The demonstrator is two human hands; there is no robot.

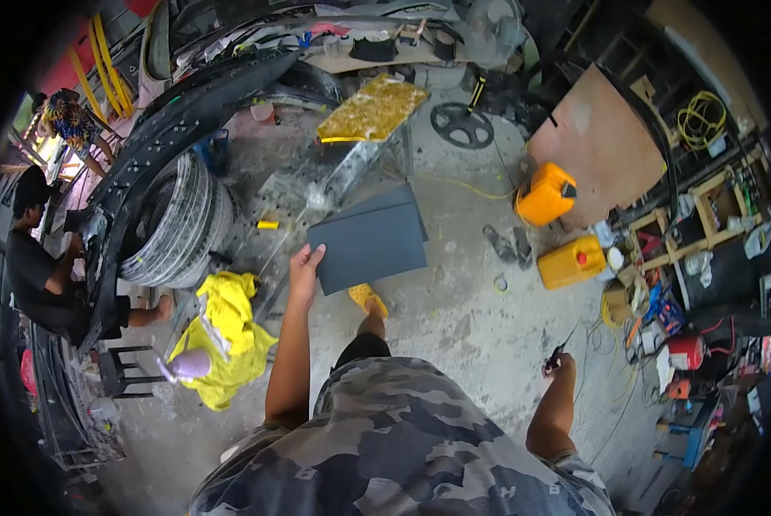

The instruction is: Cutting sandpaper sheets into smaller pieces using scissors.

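Note:
My left hand is closed on the edge of dark grey sandpaper sheets, thumb on top. At least two flat sheets overlap and fan apart slightly, held out in front of me over the floor. Off to the right, my right hand hangs low with its fingers curled around a small dark object, too small to name. Below the sheets shows my foot in a yellow clog.
A yellow cloth drapes at left, near a stack of tyres and a black car bumper. A yellow-topped stand is ahead. Orange jerrycan and yellow jerrycan stand right. A seated person works at far left.

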